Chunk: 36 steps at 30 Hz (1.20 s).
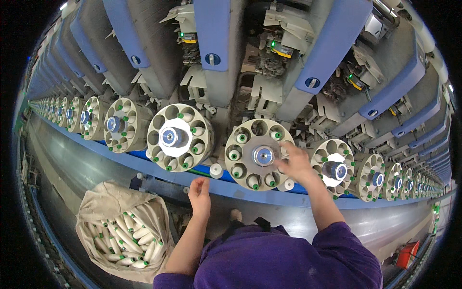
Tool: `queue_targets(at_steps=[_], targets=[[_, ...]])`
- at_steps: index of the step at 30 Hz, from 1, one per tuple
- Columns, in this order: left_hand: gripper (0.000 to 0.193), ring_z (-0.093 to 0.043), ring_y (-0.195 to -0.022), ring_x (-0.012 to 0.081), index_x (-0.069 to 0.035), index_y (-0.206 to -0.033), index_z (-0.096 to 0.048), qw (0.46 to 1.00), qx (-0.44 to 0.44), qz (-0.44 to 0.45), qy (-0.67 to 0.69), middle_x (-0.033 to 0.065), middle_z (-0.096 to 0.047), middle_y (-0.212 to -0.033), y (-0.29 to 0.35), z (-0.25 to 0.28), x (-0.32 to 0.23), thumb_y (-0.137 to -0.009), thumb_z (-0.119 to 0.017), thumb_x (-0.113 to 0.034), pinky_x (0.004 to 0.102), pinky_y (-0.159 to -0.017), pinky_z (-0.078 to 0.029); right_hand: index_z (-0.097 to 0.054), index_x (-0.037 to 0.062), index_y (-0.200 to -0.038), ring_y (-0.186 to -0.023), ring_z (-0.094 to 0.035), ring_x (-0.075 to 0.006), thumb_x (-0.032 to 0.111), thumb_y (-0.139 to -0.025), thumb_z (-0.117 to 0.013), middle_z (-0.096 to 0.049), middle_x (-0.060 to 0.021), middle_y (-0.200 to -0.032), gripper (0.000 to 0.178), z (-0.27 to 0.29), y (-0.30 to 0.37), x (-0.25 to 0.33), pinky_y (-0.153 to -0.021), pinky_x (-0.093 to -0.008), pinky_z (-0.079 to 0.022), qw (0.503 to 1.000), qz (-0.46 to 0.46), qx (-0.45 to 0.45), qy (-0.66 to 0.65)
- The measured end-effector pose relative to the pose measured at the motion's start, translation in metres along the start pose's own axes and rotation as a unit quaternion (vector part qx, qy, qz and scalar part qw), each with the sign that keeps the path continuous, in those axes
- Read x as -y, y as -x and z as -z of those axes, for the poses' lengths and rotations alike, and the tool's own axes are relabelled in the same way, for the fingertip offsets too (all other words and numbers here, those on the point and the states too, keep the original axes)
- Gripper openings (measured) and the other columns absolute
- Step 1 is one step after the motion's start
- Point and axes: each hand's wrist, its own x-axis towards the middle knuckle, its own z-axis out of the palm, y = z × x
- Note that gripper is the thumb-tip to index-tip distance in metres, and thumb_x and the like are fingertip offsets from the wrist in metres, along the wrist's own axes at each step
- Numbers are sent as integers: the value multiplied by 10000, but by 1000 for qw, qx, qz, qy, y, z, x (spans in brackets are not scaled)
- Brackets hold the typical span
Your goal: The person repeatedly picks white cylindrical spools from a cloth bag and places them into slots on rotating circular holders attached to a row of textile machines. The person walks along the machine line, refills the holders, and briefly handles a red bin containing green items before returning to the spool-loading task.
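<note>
A round cream magazine (243, 182) stands before me. Its pockets hold white yarn bobbins (237, 171) with green tips, and its top pocket looks dark. A blue-and-silver hub (263, 155) sits at its centre. My right hand (297, 164) reaches over the magazine's right side, thumb and fingers apart, close to the bobbins there; part of them is hidden behind it. Lower left of the magazine, my left hand (199, 195) is raised with its fingertips pressed together. Whatever they hold, if anything, is too small to make out.
A beige cloth sack (96, 204) full of green-tipped bobbins stands at lower left. Similar magazines (204, 156) run along the machine both ways, below blue-and-grey panels (211, 33). A blue rail (226, 189) passes in front. A red container (408, 255) lies at far right.
</note>
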Motion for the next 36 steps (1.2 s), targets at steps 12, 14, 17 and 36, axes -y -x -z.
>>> queue_targets(at_steps=[12, 14, 17, 36], targets=[[206, -606, -825, 201, -18, -974, -621, 973, 131, 1, -191, 114, -642, -879, 50, 87, 26, -877, -613, -199, 327, -749, -475, -659, 47, -877, -1035, -588, -218, 193, -726, -767, -614, -144, -1118, 236, -28, -20, 4, -872, -321, -472, 991, 106, 61, -50], [177, -610, -822, 252, -28, -950, -630, 965, 120, -38, -229, 134, -632, -874, 54, 116, 24, -858, -622, -179, 347, -754, -477, -638, 44, -914, -1009, -593, -227, 207, -714, -776, -619, -114, -1078, 293, -17, -31, 27, -850, -324, -472, 972, -26, 229, 40], [105, -581, -915, 331, -61, -901, -637, 931, 2, -177, -319, 142, -628, -902, 55, 188, 24, -816, -621, -120, 409, -816, -457, -626, 57, -994, -955, -600, -225, 169, -783, -714, -622, -79, -1062, 254, -2, -37, 81, -787, -325, -478, 992, -31, 102, -67], [195, -579, -933, 395, 8, -906, -624, 821, -136, 125, -540, 205, -611, -948, 154, 531, -41, -714, -597, -19, 450, -821, -482, -617, 140, -1047, -1062, -564, -321, 293, -750, -717, -599, -104, -1067, 348, -328, 147, 377, -865, -439, -474, 703, 451, 547, 60]])
